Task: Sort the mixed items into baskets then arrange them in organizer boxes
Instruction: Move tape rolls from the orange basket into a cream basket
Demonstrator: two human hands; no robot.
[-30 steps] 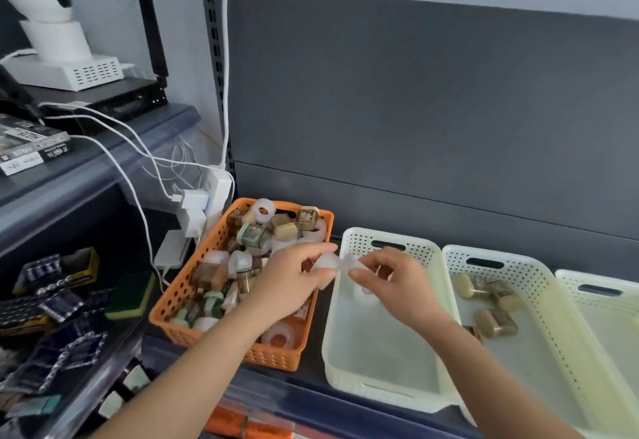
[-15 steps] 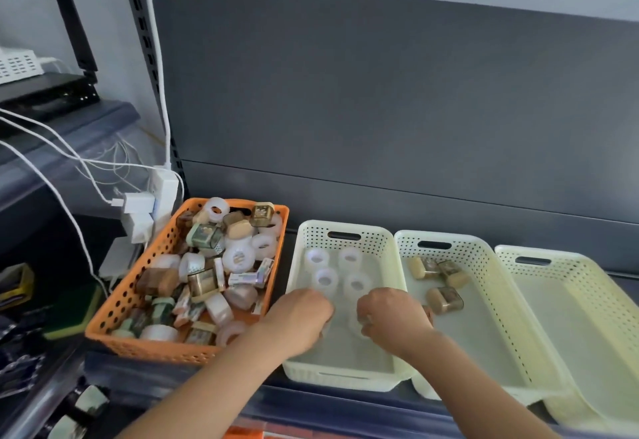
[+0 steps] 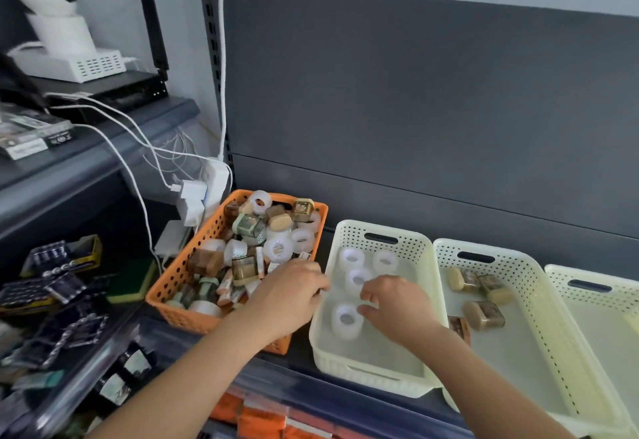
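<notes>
The single head-worn camera (wide-angle) looks forward and down, close above the orange basket (image 3: 179, 267) and cream baskets (image 3: 411, 243).

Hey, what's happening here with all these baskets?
A person is sorting small goods by type. The orange basket holds a jumble of tape rolls and little boxes. The right hand reaches into the first cream basket, among four white tape rolls lying there. The left hand hovers over the orange basket's right side. The second cream basket holds brownish boxed items.
</notes>
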